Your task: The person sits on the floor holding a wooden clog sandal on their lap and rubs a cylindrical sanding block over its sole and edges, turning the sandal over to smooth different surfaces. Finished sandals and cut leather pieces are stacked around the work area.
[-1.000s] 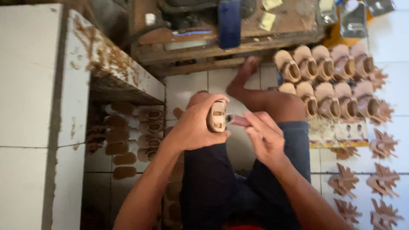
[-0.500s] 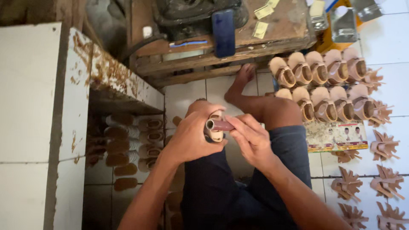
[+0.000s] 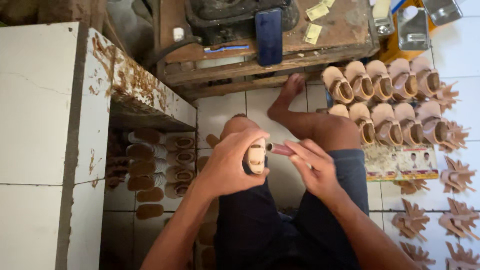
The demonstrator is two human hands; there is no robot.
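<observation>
My left hand (image 3: 230, 162) grips a small beige sandal (image 3: 257, 156), its sole turned toward me. My right hand (image 3: 314, 169) holds a thin reddish-brown tool (image 3: 281, 149) whose tip touches the sandal's edge. Both hands hover above my lap, over dark shorts and a bent bare leg (image 3: 310, 122) resting on the white floor tiles.
Two rows of beige sandals (image 3: 385, 102) stand on the floor at right, with tan cut pieces (image 3: 452, 200) below them. More soles (image 3: 155, 165) are stacked under a white tiled block (image 3: 50, 115) at left. A wooden bench (image 3: 260, 55) ahead carries a dark phone (image 3: 269, 35).
The sandal in my left hand has turned so its sole faces me. My right hand with the tool stays at its edge. The camera view has shifted slightly.
</observation>
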